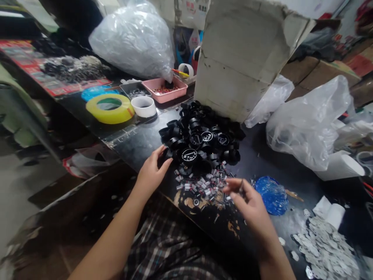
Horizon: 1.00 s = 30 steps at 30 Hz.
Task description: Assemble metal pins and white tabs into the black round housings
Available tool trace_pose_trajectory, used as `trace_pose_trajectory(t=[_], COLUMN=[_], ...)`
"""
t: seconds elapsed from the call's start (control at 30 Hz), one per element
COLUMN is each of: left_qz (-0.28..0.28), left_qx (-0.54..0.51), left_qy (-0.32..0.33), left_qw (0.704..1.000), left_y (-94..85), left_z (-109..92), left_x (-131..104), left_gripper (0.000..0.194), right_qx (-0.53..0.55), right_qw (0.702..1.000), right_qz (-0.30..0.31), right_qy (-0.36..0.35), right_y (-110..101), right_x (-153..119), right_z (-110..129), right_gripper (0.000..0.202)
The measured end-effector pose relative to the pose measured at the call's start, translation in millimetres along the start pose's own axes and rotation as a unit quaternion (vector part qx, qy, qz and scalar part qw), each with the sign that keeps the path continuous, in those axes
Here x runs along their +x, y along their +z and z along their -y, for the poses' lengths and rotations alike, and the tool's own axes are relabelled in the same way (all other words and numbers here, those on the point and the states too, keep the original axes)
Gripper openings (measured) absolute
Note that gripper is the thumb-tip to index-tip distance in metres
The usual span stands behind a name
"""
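Observation:
A heap of black round plastic caps [201, 136] lies on the dark table, several with white markings on their faces. My left hand [153, 171] is at the heap's left edge, thumb and index finger apart beside the nearest caps; I cannot tell whether they touch. In front of the caps is a loose pile of small grey-and-white cylindrical parts [204, 184], some with red bands. Over that pile's right side is my right hand [244, 194], fingers slightly curled and thumb apart from them. No part clearly shows in its grasp.
Right of the pile sits a blue lid-like disc [271, 195]; thin pale metal plates [329, 249] lie nearer. Yellow tape [110, 109], a white ring [143, 106] and a pink tray [166, 91] stand back left. A large carton [236, 58] rises behind the caps, plastic bags [311, 120] beside it.

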State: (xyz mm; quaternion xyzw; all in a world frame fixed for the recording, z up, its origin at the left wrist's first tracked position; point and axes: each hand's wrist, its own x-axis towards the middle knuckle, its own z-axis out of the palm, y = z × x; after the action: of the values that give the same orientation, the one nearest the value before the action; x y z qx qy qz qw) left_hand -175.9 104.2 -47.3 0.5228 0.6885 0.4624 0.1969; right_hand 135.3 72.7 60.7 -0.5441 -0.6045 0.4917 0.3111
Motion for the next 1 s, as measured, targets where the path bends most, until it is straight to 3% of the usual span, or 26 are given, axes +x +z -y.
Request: trace_pose_trajectory(t=[0.13,0.23,0.3,0.37,0.47,0.57,0.63,0.7,0.77,0.83,0.9,1.0], left_qz=[-0.036,-0.052,0.014,0.124,0.222,0.27,0.3,0.288,0.236,0.188,0.171,0.168], left_qx=[-0.046,-0.091,-0.111,-0.136,-0.166,-0.201,-0.247,-0.31,-0.371,-0.418,-0.455,-0.488], left_qy=[0.001,0.018,0.054,0.082,0.032,-0.085,-0.167,-0.246,-0.303,-0.329,-0.337,-0.341], left_qw=[0.998,0.994,0.992,0.98,0.96,0.938,0.906,0.872,0.845,0.826,0.806,0.785], left_y=[1.3,4.3,8.2,13.2,21.8,28.1,29.9,31.3,34.4,40.3,47.7,55.9], left_z=[-15.1,-43.9,-66.3,-84.2,-94.4,-87.6,-80.4,-76.5,-78.0,-84.3,-92.0,-99.4], left_x=[-8.3,-44.5,-78.2,-108.8,-134.6,-137.2,-133.8,-129.8,-125.0,-118.2,-109.7,-99.6], left_gripper=[0.055,0.057,0.059,0.056,0.055,0.042,0.033,0.031,0.031,0.031,0.03,0.028], right_qx=[-0.002,0.035,0.044,0.019,-0.046,-0.085,-0.093,-0.107,-0.184,-0.316,-0.425,-0.48], right_qw=[0.997,0.995,0.993,0.995,0.997,0.995,0.994,0.993,0.983,0.948,0.903,0.875], right_qz=[0.047,0.05,0.055,0.053,0.028,0.023,0.048,0.055,0.021,-0.015,-0.014,-0.006], right_qy=[0.058,0.085,0.092,0.081,0.061,0.046,0.034,0.011,-0.022,-0.045,-0.056,-0.062], right_y=[11.1,20.9,27.1,31.7,34.2,32.8,31.4,30.4,30.6,32.3,34.8,36.6], right_x=[-33.8,-38.5,-38.0,-36.7,-36.8,-39.5,-38.5,-32.2,-20.0,-4.6,9.6,20.4], right_z=[-12.7,-13.4,-11.1,-9.5,-9.7,-10.8,-11.9,-14.2,-18.4,-23.5,-27.8,-29.8], right_gripper=[0.025,0.026,0.027,0.026,0.014,0.003,0.007,0.01,0.014,0.017,0.017,0.015])
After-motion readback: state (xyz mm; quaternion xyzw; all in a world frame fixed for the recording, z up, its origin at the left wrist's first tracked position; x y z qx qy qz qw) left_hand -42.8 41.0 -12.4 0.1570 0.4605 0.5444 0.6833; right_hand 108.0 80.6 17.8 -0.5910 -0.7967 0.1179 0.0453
